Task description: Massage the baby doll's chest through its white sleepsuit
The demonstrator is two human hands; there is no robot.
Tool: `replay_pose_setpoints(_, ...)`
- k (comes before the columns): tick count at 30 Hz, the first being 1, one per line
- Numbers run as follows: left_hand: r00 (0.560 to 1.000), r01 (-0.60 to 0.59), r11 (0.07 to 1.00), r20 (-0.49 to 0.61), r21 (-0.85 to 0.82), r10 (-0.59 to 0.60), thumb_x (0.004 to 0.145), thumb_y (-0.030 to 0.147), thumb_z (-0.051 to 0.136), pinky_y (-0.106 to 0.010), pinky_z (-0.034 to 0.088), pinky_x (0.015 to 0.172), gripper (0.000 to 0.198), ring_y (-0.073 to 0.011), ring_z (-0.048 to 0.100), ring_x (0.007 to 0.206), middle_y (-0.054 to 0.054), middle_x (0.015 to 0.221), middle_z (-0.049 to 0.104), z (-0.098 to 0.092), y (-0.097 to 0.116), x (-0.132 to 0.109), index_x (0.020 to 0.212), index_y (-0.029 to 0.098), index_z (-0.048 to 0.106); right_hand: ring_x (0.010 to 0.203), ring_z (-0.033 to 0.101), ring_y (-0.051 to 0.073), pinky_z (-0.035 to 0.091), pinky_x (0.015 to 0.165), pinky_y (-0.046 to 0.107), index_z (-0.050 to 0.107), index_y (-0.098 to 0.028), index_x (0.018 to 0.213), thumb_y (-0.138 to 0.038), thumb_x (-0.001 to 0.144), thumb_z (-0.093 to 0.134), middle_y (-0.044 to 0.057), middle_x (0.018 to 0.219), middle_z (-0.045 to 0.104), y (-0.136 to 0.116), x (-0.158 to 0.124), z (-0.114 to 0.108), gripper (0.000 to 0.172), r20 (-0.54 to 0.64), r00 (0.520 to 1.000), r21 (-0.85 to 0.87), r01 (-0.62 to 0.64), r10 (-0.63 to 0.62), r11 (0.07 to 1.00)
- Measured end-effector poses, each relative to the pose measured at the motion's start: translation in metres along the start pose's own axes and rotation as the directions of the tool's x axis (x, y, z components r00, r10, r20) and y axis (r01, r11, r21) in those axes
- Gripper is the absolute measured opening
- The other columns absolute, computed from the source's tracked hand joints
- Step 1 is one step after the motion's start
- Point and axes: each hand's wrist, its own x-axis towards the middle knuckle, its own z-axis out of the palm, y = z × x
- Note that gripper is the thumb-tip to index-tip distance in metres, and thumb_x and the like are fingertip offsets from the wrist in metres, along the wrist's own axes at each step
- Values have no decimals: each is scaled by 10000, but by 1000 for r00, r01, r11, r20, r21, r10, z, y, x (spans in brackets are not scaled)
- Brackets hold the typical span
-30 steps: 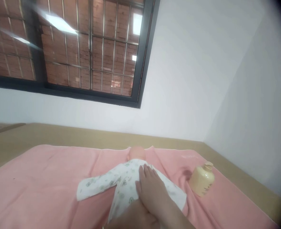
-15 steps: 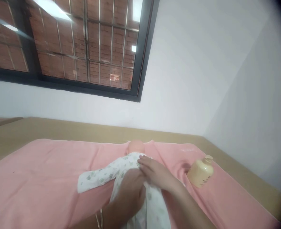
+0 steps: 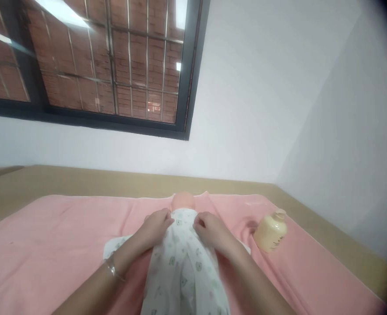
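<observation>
A baby doll (image 3: 183, 201) lies on its back on a pink blanket (image 3: 65, 236), only its round head showing. White baby clothing (image 3: 183, 249) with a small green print covers its body, and one sleeve is spread out on the left. My left hand (image 3: 156, 225) pinches the cloth at the left shoulder near the neck. On the opposite shoulder, my right hand (image 3: 213, 232) is closed with curled fingers on the fabric. The doll's arms and legs are hidden from view.
A pale yellow bottle (image 3: 270, 232) leans on the blanket to the right. Beneath the blanket is a wooden tabletop (image 3: 114, 181), bordered by a white wall (image 3: 246, 109). A dark-framed window (image 3: 114, 118) with metal bars is above.
My left hand has moved from the middle of the chest to the left shoulder. My right hand has drawn back to the right shoulder and curled. The garment's front is more exposed.
</observation>
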Motion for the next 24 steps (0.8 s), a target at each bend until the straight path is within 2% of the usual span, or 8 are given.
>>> replay_pose_setpoints(4,999,36,995,-41,95,-32,813,279,396,-271,325,605,157,-163,493,670,-7,711,569,5,-3,3,694,195,453,702,514,143,353,619,247,565,-178,741,-224,816,458,34,787,587,3,2,7,139,-33,998,-59,49,-51,997)
replay_pose_setpoints(6,985,-67,978,-140,197,95,831,234,392,-301,347,639,171,-177,507,684,-36,727,571,23,0,-1,707,185,500,805,515,163,370,704,272,586,-184,775,-196,823,468,41,834,583,3,4,16,128,-97,977,-101,182,-192,978)
replay_pose_setpoints(8,903,-326,910,-199,257,380,866,193,360,-329,383,684,229,-193,531,740,-72,780,583,48,6,-12,756,172,560,910,499,177,366,794,301,616,-209,871,-171,823,485,40,908,582,3,7,27,144,-130,927,-137,333,-350,933)
replay_pose_setpoints(10,762,-598,765,-128,239,635,902,243,379,-342,430,746,233,-195,551,823,-81,899,603,74,12,-29,872,182,602,982,486,180,353,860,328,627,-252,986,-171,847,477,37,996,581,6,11,36,220,-111,889,-157,427,-445,891)
replay_pose_setpoints(14,608,-776,601,-26,189,793,915,361,455,-343,495,821,247,-144,563,923,-68,1129,573,111,22,-62,1069,209,575,1221,379,214,260,1018,423,539,-323,1227,-286,935,384,32,1300,492,14,15,39,333,-42,896,-210,424,-442,881)
replay_pose_setpoints(18,455,-884,447,32,136,890,922,346,446,-336,506,835,236,-140,566,946,-73,1172,563,121,23,-74,1079,230,580,1299,317,257,188,1067,495,459,-255,1328,-315,941,345,77,1392,425,1,4,30,408,-3,932,-313,344,-364,885)
replay_pose_setpoints(22,364,-927,357,52,112,930,917,346,459,-347,503,847,240,-149,565,967,-73,1181,559,123,21,-74,1091,227,575,1343,279,201,107,1122,445,547,-345,1237,-300,932,386,-31,1370,469,-20,-7,32,348,191,796,-221,605,-575,765)
replay_pose_setpoints(24,341,-937,334,60,107,938,916,341,463,-352,501,850,242,-151,566,970,-74,1183,558,125,21,-75,1096,223,572,1346,281,192,69,1129,453,569,-357,1206,-331,925,413,-51,1370,469,-23,-5,37,322,204,770,-180,636,-604,750)
